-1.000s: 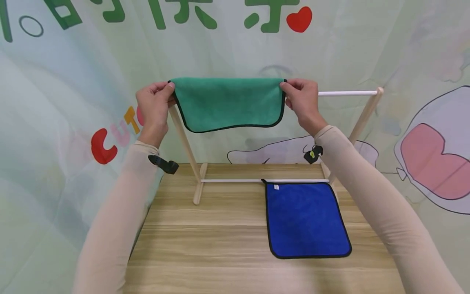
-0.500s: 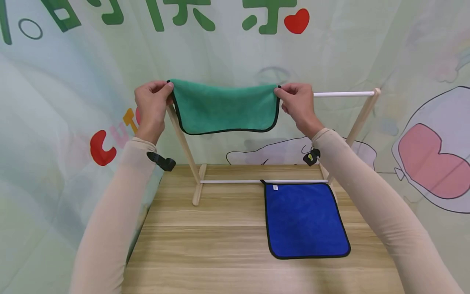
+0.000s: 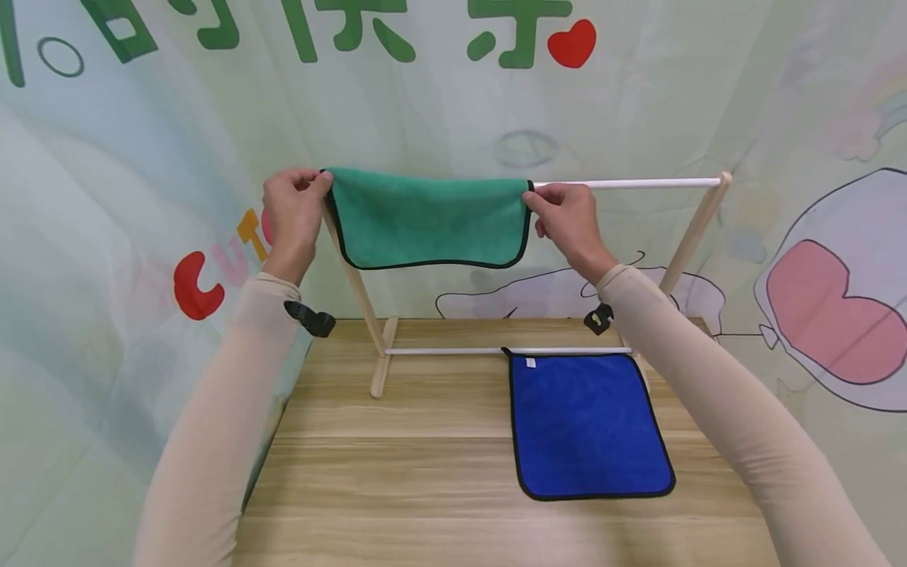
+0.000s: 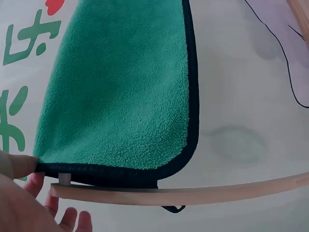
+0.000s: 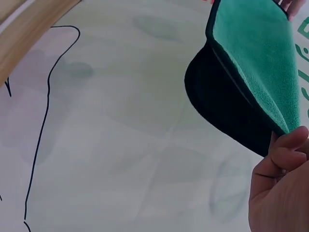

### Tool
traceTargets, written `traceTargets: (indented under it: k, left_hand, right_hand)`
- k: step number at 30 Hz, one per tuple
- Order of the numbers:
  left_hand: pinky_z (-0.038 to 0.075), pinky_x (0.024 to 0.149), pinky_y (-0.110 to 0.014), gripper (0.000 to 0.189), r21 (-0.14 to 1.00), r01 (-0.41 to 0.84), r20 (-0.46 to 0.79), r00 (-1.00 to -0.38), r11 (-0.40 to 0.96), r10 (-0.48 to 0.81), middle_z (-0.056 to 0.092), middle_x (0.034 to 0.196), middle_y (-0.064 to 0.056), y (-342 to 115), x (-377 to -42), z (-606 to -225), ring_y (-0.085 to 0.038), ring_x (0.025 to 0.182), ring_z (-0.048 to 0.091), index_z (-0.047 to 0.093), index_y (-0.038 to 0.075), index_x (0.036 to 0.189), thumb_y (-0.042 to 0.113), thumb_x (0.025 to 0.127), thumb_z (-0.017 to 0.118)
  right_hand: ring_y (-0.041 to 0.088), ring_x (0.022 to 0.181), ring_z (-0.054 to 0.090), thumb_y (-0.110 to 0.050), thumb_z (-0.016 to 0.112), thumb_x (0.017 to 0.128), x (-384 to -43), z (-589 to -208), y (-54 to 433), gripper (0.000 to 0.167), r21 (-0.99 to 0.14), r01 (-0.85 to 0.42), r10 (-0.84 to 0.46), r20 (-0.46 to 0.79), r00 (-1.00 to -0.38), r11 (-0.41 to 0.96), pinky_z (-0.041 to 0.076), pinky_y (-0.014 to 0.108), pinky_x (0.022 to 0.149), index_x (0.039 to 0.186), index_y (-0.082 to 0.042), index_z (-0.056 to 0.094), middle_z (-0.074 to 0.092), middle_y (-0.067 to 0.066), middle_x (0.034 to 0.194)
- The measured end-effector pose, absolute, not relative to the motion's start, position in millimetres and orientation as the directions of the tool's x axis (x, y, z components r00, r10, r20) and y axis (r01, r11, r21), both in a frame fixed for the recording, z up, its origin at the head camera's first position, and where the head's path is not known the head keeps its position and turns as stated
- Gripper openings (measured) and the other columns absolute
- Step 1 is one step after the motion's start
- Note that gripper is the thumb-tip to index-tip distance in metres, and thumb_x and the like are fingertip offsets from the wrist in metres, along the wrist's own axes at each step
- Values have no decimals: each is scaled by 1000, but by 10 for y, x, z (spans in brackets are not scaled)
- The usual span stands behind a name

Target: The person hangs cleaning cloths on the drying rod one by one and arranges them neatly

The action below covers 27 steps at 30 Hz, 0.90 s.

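Printed backdrop (image 3: 638, 102) behind; left hand (image 3: 292, 216) and right hand (image 3: 568, 224) pinch folded green cloth (image 3: 432, 224) at either end; lopsided release could let it slide off white rod (image 3: 659, 183).

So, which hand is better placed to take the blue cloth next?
Probably the right hand: the blue cloth lies nearer it, farther from the left hand; both pinch the green cloth.

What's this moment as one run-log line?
green towel: folded, at upper white rail; left hand: pinches one end; right hand: pinches other end; blue towel: flat on tabletop
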<state>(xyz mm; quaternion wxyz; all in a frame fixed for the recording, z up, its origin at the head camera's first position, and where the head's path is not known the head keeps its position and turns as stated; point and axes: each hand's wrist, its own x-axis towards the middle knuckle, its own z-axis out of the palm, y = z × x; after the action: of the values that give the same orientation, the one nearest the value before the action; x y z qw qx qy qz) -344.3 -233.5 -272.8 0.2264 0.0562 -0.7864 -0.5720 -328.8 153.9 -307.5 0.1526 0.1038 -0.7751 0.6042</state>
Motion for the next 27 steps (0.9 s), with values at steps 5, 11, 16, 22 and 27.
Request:
traceTargets:
  k: [5, 11, 16, 22, 27]
  left_hand:
    - [51, 92, -31, 24, 949, 197, 267, -916, 245, -300, 65, 107, 6, -2403, -3458, -2829, -12, 99, 58, 75, 9, 116, 31, 108, 73]
    - [52, 94, -28, 20, 928, 296, 353, -893, 228, -278, 64, 113, 5, -2417, -3420, -2993, -13, 110, 58, 74, 11, 116, 29, 107, 76]
    - [55, 95, -23, 21, 920, 358, 390, -879, 163, -274, 71, 114, 3, -2432, -3415, -3111, -14, 108, 63, 80, 8, 117, 23, 104, 80]
    - [57, 104, -26, 30, 920, 339, 381, -889, 194, -253, 72, 127, -3, -2445, -3382, -3269, -16, 123, 62, 80, 0, 118, 26, 104, 80]
    - [54, 113, -37, 32, 914, 329, 377, -904, 235, -202, 69, 127, -3, -2437, -3385, -3407, -20, 135, 55, 78, -5, 116, 25, 105, 80]
  right_hand:
    - [20, 59, 57, -22, 72, 110, -3281, -3144, 1525, 25, -910, -346, 11, 358, -934, 227, 47, 25, 56, 118, 0, 81, 71, 13, 90]
    - [17, 61, 58, -25, 72, 110, -3276, -3214, 1519, 26, -915, -333, -2, 342, -940, 226, 50, 25, 59, 116, -2, 82, 71, 18, 93]
    - [19, 63, 59, -26, 73, 109, -3269, -3282, 1521, 27, -920, -325, -11, 331, -944, 220, 48, 24, 59, 115, -1, 81, 72, 13, 90]
    - [19, 64, 60, -27, 75, 108, -3276, -3361, 1531, 27, -912, -338, -31, 341, -940, 233, 48, 26, 59, 113, -2, 82, 72, 9, 88]
    - [20, 63, 60, -25, 76, 107, -3284, -3426, 1548, 25, -911, -337, -39, 338, -940, 236, 47, 25, 57, 111, 0, 81, 71, 9, 84]
